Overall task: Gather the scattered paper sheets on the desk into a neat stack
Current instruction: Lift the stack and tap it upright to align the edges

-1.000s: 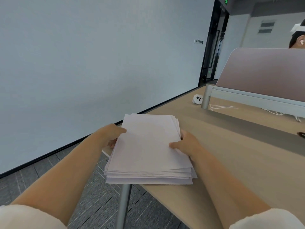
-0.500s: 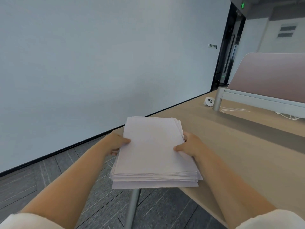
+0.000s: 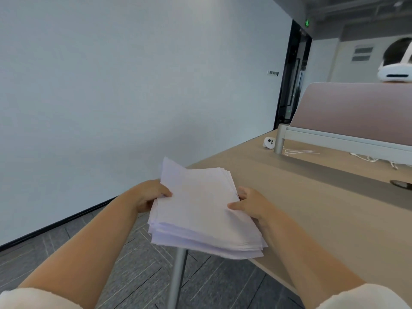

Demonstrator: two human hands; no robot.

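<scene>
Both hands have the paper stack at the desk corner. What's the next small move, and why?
Probably tap the paper stack on the desk to square it: the left hand and right hand grip its sides, but sheet edges are fanned and one far corner sticks out.

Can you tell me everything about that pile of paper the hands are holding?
The pile of paper is a thick stack of plain white sheets. It sits at the corner of the wooden desk, its near end hanging past the edge. The left hand and right hand grip its two sides. The edges are uneven, and one back corner pokes up.
</scene>
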